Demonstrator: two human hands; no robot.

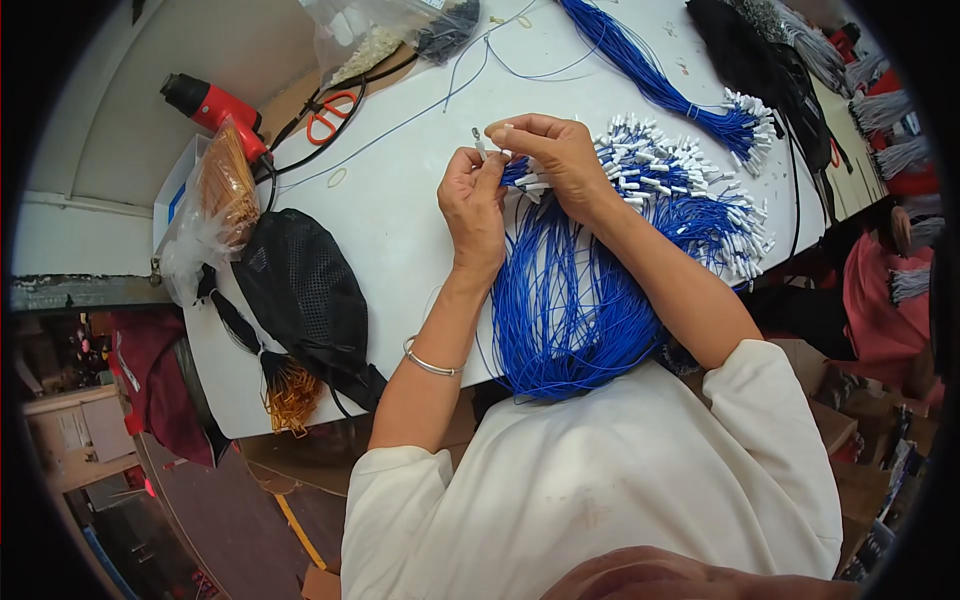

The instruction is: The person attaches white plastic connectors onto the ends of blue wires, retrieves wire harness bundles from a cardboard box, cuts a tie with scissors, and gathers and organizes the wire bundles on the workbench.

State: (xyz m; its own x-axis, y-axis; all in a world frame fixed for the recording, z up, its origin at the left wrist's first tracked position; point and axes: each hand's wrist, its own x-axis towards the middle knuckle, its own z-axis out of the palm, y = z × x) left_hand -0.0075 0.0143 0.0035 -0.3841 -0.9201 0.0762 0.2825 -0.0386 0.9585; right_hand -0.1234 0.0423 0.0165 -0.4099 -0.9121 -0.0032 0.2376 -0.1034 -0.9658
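My left hand [473, 208] is closed in a pinch on blue wires with white ends. A small metal terminal [477, 133] with a white sleeve sticks up just past its fingertips. Close beside it, my right hand [558, 160] has thumb and forefinger pinched together; what lies between them is too small to make out. Under and around both wrists spreads a big bundle of blue wires [570, 310], hanging over the table's front edge. Many of their white sleeve ends [655, 160] fan out to the right of my right hand.
On the white table [400, 190] lie a second blue wire bundle [650, 65], a black mesh bag [300, 290], orange-handled scissors [330, 118] and a bag of copper-coloured pieces [228, 185]. A red heat gun [215, 105] stands at the left; a clear bag [375, 45] sits behind.
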